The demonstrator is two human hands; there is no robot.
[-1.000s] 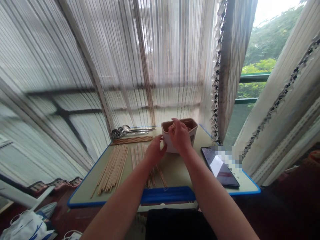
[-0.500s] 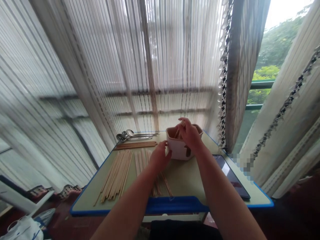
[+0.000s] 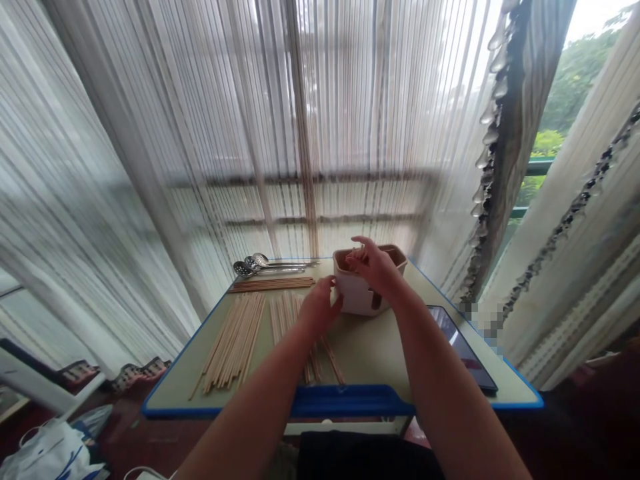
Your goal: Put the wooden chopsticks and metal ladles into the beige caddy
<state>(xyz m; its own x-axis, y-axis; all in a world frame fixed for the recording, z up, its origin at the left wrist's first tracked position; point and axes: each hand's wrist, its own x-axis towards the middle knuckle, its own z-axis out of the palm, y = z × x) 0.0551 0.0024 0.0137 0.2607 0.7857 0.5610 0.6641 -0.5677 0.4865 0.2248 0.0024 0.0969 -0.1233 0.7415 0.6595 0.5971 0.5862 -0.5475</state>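
From where I stand, the person's right hand [image 3: 374, 264] is over the mouth of a white container [image 3: 354, 297] with a brownish rim, set near the far edge of the table [image 3: 375, 353]. One finger juts out straight above the opening while the others curl down toward the inside; it is too shadowed there for me to tell whether they grip anything. The left hand [image 3: 318, 308] is at the container's near left corner, fingers parted from the thumb in a loose curve, the tips against or just beside its wall.

Under and beside the left forearm lies a group of wooden sticks [image 3: 283, 319], partly covered by the arm. Farther left is a fuller spread of pale sticks [image 3: 236, 340]. Behind these, darker sticks [image 3: 273, 285] lie crosswise, with metal strainer ladles [image 3: 245, 268] beyond them. A tablet [image 3: 465, 353] rests by the right forearm.
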